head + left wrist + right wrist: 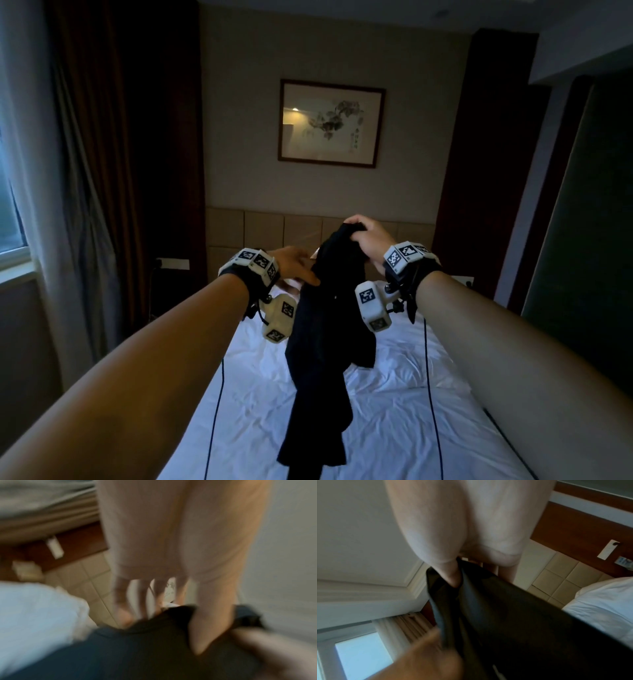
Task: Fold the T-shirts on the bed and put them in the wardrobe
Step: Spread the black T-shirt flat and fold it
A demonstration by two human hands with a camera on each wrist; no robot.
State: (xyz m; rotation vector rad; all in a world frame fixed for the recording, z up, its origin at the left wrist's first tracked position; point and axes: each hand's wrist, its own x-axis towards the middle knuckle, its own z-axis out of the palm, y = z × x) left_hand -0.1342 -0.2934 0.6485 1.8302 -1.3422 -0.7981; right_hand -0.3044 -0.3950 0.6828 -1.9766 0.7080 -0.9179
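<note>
White bed [394, 411] fills the lower frame. At centre, our right hand [371, 240] pinches a black shirt [325, 342] by its top; it hangs straight down. Our left hand [296, 269], fingers spread, touches it lower left of that grip.

A dark-framed ink painting [331, 123] hangs on the beige wall above the tan padded headboard [263, 229]. Heavy brown curtains [113, 164] flank the window [10, 212] at left.
</note>
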